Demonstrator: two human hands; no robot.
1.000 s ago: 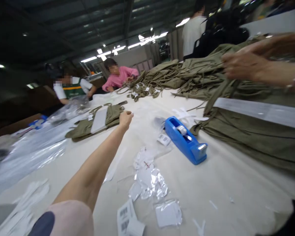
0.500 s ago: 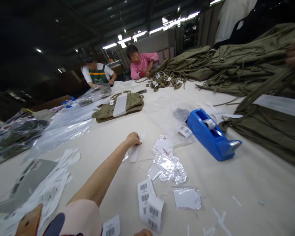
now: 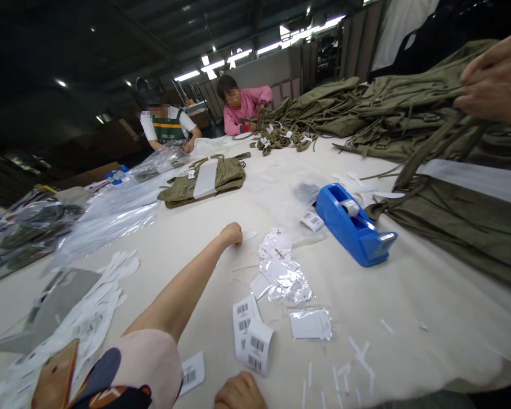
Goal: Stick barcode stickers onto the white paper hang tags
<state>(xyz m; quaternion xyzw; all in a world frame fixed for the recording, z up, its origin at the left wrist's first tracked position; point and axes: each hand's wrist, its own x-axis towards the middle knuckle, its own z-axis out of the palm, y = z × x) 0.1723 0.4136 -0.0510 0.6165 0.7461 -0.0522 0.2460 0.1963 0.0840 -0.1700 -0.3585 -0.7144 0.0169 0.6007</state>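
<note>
My left arm reaches out over the white table (image 3: 409,295). My left hand (image 3: 232,233) is curled into a fist at the table's middle, pinching a small white paper strip (image 3: 250,234) that sticks out to its right. Just right of it lies a heap of small clear plastic bags with tags (image 3: 281,267). Only the knuckles of my right hand (image 3: 239,392) show at the bottom edge, close to two barcode labels (image 3: 251,335); its fingers are hidden.
A blue tape dispenser (image 3: 353,224) stands right of centre. Olive garments (image 3: 451,221) are piled at the right, where another person's hand (image 3: 494,79) grips a strap. A folded olive garment (image 3: 204,182) and clear bags (image 3: 106,216) lie at the left. Two people work at the far end.
My left hand pulled back from the folded garment to the table's middle, took hold of the white strip and closed into a fist. The view swung left. My right hand appeared at the bottom edge.
</note>
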